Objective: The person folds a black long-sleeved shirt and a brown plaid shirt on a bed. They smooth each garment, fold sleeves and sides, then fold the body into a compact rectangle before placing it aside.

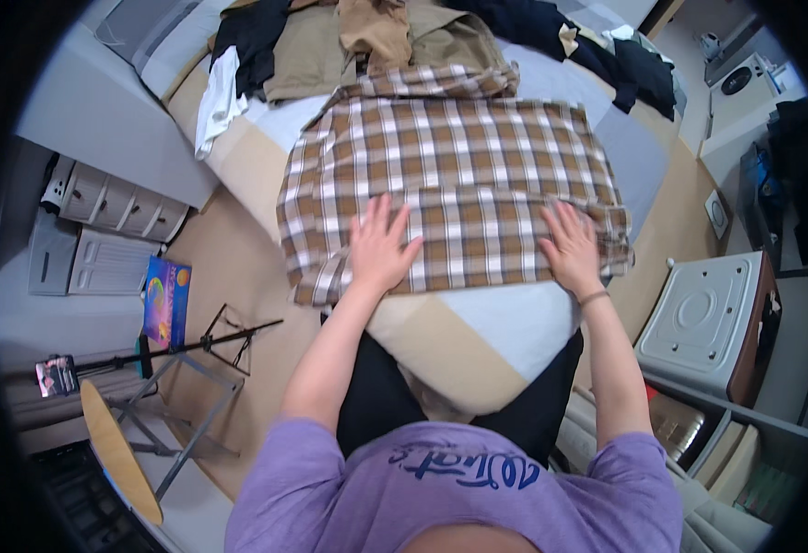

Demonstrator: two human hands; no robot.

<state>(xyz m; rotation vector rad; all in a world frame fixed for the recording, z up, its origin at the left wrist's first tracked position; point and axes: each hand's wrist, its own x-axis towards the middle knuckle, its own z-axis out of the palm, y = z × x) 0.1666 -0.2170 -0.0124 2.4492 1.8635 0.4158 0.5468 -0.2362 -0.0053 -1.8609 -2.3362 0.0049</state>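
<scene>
A brown, white and black plaid shirt (478, 152) lies spread over the near end of the bed, with part of it folded over in a band along the near side. My left hand (382, 249) rests flat on the left part of that band, fingers spread. On its right part lies my right hand (571, 247), palm down with the fingers apart. Neither hand grips the cloth. At the far side the shirt's collar end is bunched up against other clothes.
Olive and brown garments (316, 55) are piled behind the shirt, next to a white cloth (222, 101). Dark clothes (588, 60) lie at the far right of the bed (478, 332). A black tripod (210, 341) and a folding stool (118, 452) stand left; a white-topped cabinet (703, 309) stands right.
</scene>
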